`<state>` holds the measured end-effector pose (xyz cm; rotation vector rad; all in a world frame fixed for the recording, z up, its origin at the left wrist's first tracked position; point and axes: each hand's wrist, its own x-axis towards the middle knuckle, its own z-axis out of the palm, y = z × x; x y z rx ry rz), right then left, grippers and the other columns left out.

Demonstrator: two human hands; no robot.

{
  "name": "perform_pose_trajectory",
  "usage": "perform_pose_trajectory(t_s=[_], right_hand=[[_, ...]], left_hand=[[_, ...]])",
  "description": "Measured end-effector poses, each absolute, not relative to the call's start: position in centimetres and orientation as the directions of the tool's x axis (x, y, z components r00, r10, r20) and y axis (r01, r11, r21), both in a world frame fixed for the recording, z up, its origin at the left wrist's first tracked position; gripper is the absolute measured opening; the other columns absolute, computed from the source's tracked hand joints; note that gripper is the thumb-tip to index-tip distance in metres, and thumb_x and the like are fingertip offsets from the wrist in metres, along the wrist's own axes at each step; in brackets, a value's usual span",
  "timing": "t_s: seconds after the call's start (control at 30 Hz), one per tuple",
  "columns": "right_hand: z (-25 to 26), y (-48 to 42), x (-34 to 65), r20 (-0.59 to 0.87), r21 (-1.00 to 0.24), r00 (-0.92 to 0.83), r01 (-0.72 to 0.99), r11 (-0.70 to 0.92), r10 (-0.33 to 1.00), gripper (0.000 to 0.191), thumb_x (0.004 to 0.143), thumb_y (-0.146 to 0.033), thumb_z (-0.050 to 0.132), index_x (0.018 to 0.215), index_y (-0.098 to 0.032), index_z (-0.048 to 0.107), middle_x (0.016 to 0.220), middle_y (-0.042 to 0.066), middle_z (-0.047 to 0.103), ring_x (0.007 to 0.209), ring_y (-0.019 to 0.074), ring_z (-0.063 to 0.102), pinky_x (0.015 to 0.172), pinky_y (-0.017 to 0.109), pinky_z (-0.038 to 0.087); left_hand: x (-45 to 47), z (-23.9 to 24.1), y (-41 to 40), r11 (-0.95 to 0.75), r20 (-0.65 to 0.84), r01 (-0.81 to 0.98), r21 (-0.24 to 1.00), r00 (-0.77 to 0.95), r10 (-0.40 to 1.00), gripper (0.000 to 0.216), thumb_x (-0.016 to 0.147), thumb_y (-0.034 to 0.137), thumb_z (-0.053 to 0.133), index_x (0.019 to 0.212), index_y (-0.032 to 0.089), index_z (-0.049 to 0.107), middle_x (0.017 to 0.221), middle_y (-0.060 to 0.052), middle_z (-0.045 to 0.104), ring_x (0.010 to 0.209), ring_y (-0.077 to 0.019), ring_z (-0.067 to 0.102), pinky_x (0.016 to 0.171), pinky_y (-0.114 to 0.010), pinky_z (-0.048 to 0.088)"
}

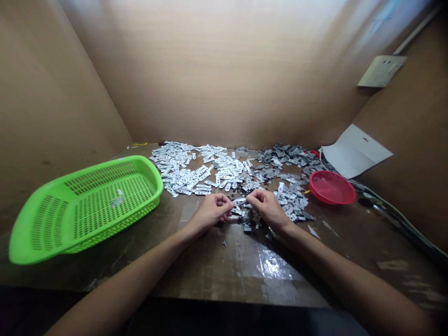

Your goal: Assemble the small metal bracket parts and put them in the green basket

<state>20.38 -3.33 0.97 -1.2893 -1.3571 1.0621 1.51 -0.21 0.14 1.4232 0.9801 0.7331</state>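
My left hand (212,211) and my right hand (266,206) meet at the middle of the table, both pinched on one small flat silver metal piece (239,201) held between them. Just under and behind the hands lies a small heap of dark grey metal parts (250,220). A wide spread of pale silver metal plates (196,170) covers the table farther back, with darker grey ones (287,156) to the right.
A green slotted plastic basket (52,219) sits at the left with a piece or two inside. A red shallow dish (332,186) stands at the right, near a white sheet (355,150) and cables (395,214). Cardboard walls enclose the worn brown table (224,266).
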Motion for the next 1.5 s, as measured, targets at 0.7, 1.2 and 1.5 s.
perform_pose_trajectory(t_s=[0.7, 1.2, 1.5], right_hand=[[-1.1, -0.1, 23.5, 0.337, -0.309, -0.379, 0.82, 0.482, 0.862, 0.036, 0.083, -0.04, 0.052, 0.113, -0.021, 0.061, 0.127, 0.011, 0.05, 0.121, 0.0278, 0.037, 0.099, 0.049, 0.03], [-1.3, -0.2, 23.3, 0.309, -0.233, -0.437, 0.827, 0.512, 0.845, 0.038, 0.084, -0.036, 0.049, 0.118, -0.021, 0.057, 0.129, 0.01, 0.049, 0.123, 0.0286, 0.034, 0.1, 0.049, 0.028], [0.7, -2.6, 22.3, 0.429, -0.294, -0.559, 0.656, 0.695, 0.709, 0.046, 0.083, -0.025, 0.052, 0.128, -0.018, 0.046, 0.128, 0.008, 0.051, 0.117, 0.0242, 0.039, 0.099, 0.044, 0.033]], left_hand=[[-7.2, 7.4, 3.6, -0.13, -0.059, -0.927, 0.351, -0.16, 0.985, 0.03, 0.084, 0.038, 0.022, 0.074, 0.018, 0.042, 0.056, 0.0, 0.048, 0.048, -0.0074, 0.05, 0.043, -0.017, 0.04], [1.3, 1.3, -0.1, 0.273, -0.212, -0.077, 0.959, 0.443, 0.871, 0.028, 0.075, 0.033, 0.061, 0.096, 0.015, 0.056, 0.072, -0.003, 0.061, 0.059, -0.0115, 0.062, 0.051, -0.019, 0.046], [1.2, 0.0, 0.6, 0.326, -0.291, -0.013, 0.945, 0.415, 0.862, 0.036, 0.073, 0.042, 0.065, 0.095, 0.014, 0.057, 0.078, -0.008, 0.064, 0.063, -0.0124, 0.064, 0.058, -0.022, 0.051]])
